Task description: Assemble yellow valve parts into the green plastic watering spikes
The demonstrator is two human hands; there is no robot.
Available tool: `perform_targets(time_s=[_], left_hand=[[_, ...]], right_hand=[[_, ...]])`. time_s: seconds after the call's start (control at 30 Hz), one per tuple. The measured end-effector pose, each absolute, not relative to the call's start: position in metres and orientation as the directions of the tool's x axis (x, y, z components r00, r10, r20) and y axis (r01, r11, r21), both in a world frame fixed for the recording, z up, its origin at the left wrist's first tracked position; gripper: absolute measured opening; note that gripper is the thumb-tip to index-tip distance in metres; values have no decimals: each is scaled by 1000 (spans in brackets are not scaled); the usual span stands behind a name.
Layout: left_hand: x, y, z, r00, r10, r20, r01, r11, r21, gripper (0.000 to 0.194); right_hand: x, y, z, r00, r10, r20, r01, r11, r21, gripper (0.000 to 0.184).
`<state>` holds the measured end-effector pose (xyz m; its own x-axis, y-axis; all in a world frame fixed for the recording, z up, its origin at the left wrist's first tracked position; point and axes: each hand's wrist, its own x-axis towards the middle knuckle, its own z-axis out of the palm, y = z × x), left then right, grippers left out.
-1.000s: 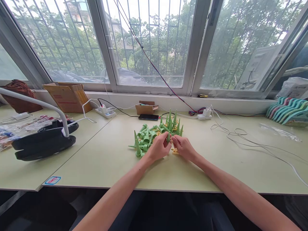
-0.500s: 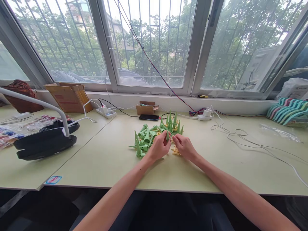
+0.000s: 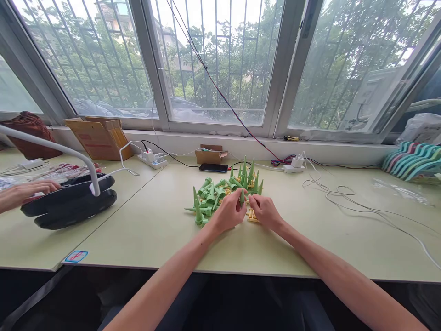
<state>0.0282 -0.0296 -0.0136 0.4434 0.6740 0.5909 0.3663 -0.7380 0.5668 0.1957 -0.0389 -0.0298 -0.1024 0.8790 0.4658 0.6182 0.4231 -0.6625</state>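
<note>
My left hand (image 3: 230, 209) is closed around a green plastic cone-shaped spike (image 3: 241, 196), whose tip points up and away. Close beside it, my right hand (image 3: 264, 210) has its fingers pinched together; what they hold, if anything, is too small to make out. A pile of green plastic spikes (image 3: 209, 195) lies to the left of and behind my hands. Several more spikes (image 3: 244, 174) stand upright at the back. Small yellow plastic pieces (image 3: 253, 216) lie under and beside my right hand.
Behind the pile lie a black phone (image 3: 213, 168) and a small cardboard box (image 3: 209, 156). White cables (image 3: 344, 191) loop over the table at right, near teal hangers (image 3: 406, 161). At left stands a lamp (image 3: 82, 158), with another person's hand (image 3: 34, 189) beside its black base.
Another person's hand has come into view at the far left, by the black lamp base. My hands stay nearly in place, with the spike still in my left hand.
</note>
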Motion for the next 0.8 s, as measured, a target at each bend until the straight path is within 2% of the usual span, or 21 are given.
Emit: perform_targets(time_s=[0.23,0.57,0.8], left_hand=[[26,-26,-16,462,650,603,338,-758,558,39],[30,-19,-14,275,697,662,413,-708,573,18],[31,-22,-10,257,777,575,430,-625,651,24]], right_hand=[[196,-38,-29,-94,869,486,620,433,-654,44],[195,-41,-24,-62,850,523,584,456,-672,45],[196,-43,-22,-57,841,538,543,478,-690,43]])
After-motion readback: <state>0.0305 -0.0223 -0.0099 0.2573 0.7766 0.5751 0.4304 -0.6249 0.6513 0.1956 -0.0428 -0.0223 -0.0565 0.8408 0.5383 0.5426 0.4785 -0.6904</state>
